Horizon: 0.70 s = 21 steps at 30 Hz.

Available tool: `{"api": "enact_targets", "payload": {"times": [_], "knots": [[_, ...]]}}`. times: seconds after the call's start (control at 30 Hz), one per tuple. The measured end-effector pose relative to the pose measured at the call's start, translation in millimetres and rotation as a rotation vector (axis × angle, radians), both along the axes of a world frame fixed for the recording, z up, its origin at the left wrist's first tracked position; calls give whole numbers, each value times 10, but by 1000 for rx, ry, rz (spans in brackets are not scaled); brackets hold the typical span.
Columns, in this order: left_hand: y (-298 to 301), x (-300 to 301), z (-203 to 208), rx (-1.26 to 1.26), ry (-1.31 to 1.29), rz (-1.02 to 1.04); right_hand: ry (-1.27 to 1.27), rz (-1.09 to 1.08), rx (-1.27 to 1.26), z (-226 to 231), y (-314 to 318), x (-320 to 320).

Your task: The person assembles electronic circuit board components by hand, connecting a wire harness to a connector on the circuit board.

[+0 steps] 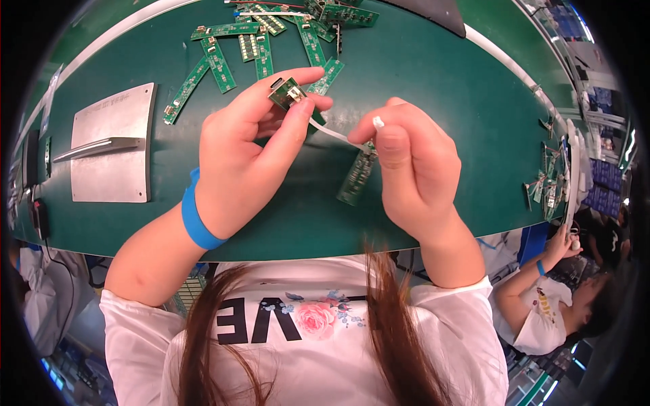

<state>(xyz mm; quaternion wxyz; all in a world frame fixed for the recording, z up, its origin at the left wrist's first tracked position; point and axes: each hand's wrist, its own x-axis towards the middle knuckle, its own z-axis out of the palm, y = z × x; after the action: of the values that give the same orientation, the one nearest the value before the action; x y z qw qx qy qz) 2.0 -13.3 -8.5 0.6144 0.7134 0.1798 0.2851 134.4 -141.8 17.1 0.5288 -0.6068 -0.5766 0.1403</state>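
My left hand [240, 145], with a blue band on its wrist, pinches a small green circuit board [287, 93] between thumb and fingers. A metal port and a pale connector show on that board. From beside it a white cable [333, 132] runs across to my right hand [423, 166]. The right thumb and index finger close on a small white cable end [378, 122]. Just below these fingers is a long green circuit board strip [355, 177]; its upper end is partly hidden, and I cannot tell whether it hangs or lies on the table.
Several green board strips [218, 65] lie loosely heaped at the far side of the green table [474, 135]. At the left, tweezers [101, 147] rest on a metal plate [84, 179]. More small boards with wires [547, 179] sit by the right edge. Another person [542, 308] works beyond it.
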Motion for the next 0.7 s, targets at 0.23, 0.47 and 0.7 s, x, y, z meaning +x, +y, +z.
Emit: {"api": "enact_targets", "payload": {"times": [0.23,0.47,0.7], "knots": [[-65,19,-80,64,43,-17,-311,-187,-5,-89,56,-41],[-14,-53,55,102,288,-173,-397,-231,4,-142,84,-58],[-12,-39,-39,414,141,-232,-440,-217,-14,-138,39,-51]]}}
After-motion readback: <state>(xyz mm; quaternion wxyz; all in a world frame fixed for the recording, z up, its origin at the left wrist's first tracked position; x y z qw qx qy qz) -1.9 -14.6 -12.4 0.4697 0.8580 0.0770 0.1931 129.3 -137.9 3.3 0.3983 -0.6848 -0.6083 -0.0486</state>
